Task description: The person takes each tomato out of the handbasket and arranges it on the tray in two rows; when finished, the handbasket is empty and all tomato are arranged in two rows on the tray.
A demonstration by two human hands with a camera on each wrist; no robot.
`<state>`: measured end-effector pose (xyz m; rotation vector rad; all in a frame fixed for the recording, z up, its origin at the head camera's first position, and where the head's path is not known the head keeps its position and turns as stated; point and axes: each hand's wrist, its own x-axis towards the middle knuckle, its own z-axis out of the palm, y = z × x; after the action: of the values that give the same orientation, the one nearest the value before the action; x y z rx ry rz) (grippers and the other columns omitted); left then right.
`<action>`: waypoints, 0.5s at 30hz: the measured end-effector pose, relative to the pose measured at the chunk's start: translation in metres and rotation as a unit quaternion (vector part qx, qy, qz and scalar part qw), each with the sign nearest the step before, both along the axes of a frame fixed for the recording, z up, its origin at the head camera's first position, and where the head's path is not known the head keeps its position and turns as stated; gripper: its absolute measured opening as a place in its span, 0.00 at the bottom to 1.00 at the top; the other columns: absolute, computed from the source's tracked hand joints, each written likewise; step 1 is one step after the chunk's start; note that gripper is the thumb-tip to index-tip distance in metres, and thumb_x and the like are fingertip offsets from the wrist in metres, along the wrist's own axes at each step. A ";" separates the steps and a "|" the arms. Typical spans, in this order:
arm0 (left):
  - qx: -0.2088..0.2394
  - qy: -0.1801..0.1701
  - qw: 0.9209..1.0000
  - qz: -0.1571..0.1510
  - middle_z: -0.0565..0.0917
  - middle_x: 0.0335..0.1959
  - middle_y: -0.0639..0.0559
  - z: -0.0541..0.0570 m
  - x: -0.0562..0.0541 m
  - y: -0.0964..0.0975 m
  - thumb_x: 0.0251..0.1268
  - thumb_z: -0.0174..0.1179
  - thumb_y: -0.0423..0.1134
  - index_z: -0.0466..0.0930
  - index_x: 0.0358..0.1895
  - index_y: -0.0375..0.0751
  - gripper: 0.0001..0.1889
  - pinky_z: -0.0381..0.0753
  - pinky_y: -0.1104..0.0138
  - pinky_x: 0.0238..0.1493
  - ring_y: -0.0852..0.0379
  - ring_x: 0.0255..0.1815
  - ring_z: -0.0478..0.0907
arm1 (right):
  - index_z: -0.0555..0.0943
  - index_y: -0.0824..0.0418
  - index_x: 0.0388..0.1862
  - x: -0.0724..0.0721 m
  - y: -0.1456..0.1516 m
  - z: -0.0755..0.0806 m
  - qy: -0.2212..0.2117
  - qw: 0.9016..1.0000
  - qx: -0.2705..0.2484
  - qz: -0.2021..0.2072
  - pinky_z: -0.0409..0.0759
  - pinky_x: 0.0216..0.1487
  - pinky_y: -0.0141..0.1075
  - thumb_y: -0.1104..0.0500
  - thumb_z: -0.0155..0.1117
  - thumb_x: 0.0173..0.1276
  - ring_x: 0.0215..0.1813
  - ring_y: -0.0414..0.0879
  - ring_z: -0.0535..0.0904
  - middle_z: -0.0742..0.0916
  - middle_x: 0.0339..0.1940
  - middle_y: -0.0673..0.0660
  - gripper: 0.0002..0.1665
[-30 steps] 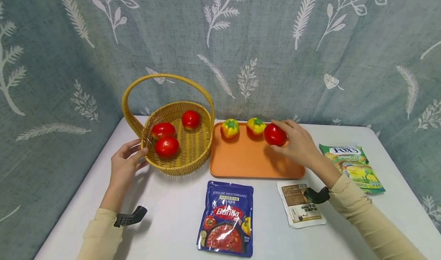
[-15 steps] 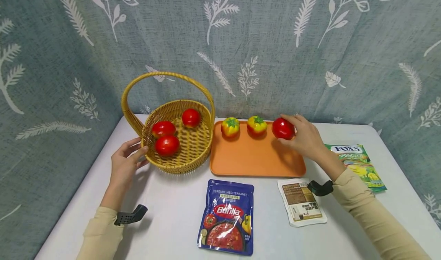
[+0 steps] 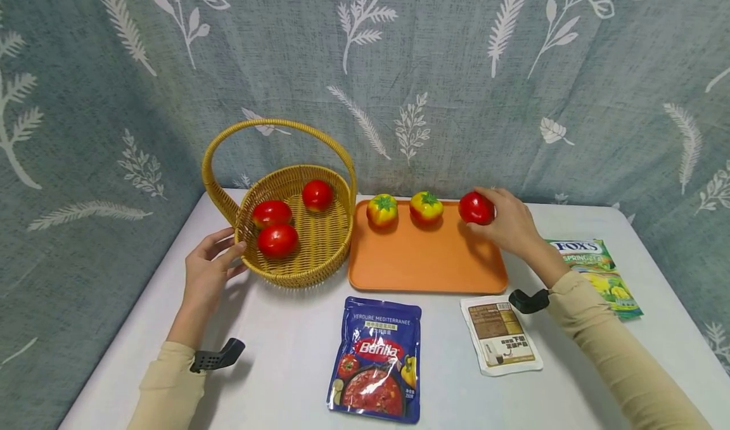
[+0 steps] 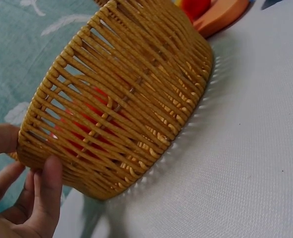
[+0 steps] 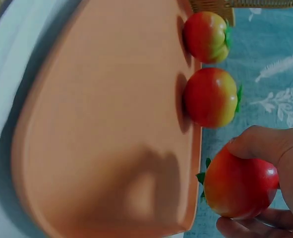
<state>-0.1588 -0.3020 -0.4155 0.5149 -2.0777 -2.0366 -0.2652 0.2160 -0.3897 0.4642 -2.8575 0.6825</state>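
My right hand (image 3: 510, 224) grips a red tomato (image 3: 475, 208) by its sides, over the back right corner of an orange tray (image 3: 422, 265). In the right wrist view the tomato's green leaves (image 5: 202, 177) point toward the tray. Two yellow-and-red tomatoes, one at the left (image 3: 382, 211) and one near the middle (image 3: 426, 208), stand leaves up along the tray's back edge. My left hand (image 3: 208, 268) holds the left rim of a wicker basket (image 3: 319, 252) between thumb and fingers. Inside the basket lie three red tomatoes (image 3: 277, 240).
A blue Barilla sauce pouch (image 3: 374, 360) lies in front of the tray. To its right is a white-and-brown packet (image 3: 502, 335), and a green Fox's candy bag (image 3: 599, 275) lies partly behind my right forearm. A patterned curtain (image 3: 456, 101) hangs behind the table.
My right hand has carried the red tomato rightward, away from the middle tomato to the tray's back right corner. The left hand has stayed at the basket.
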 end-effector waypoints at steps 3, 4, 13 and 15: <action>0.004 0.001 1.000 0.001 0.74 0.52 0.49 0.000 0.000 0.000 0.67 0.67 0.38 0.72 0.65 0.40 0.25 0.87 0.67 0.36 0.61 0.40 0.84 | 0.70 0.67 0.70 -0.005 0.000 -0.002 -0.007 1.000 -0.002 -0.003 0.73 0.58 0.68 0.56 0.76 0.57 0.57 0.70 0.74 0.76 0.60 0.73 0.43; 0.004 0.000 1.000 0.000 0.74 0.52 0.50 0.000 0.000 0.000 0.67 0.67 0.39 0.72 0.65 0.40 0.25 0.87 0.67 0.36 0.61 0.40 0.84 | 0.70 0.67 0.70 -0.007 0.000 -0.002 -0.011 1.000 -0.002 -0.005 0.73 0.58 0.69 0.56 0.76 0.57 0.58 0.71 0.73 0.76 0.60 0.73 0.43; 0.003 -0.006 1.000 -0.001 0.74 0.52 0.50 0.000 0.000 0.000 0.67 0.67 0.40 0.72 0.66 0.41 0.26 0.87 0.67 0.37 0.59 0.42 0.84 | 0.67 0.67 0.72 -0.019 -0.002 -0.012 -0.065 0.998 0.008 -0.019 0.69 0.62 0.69 0.56 0.75 0.58 0.62 0.73 0.69 0.73 0.65 0.74 0.45; 0.005 -0.007 1.000 0.000 0.74 0.53 0.50 0.001 0.000 0.000 0.68 0.66 0.39 0.72 0.66 0.41 0.26 0.87 0.67 0.37 0.59 0.43 0.84 | 0.67 0.67 0.72 -0.020 -0.002 -0.013 -0.069 0.997 0.008 -0.021 0.68 0.63 0.69 0.56 0.75 0.58 0.65 0.73 0.68 0.73 0.66 0.74 0.45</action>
<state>-0.1588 -0.3017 -0.4148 0.5322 -2.0751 -2.0510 -0.2857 0.2141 -0.4030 0.3714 -2.9947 0.7129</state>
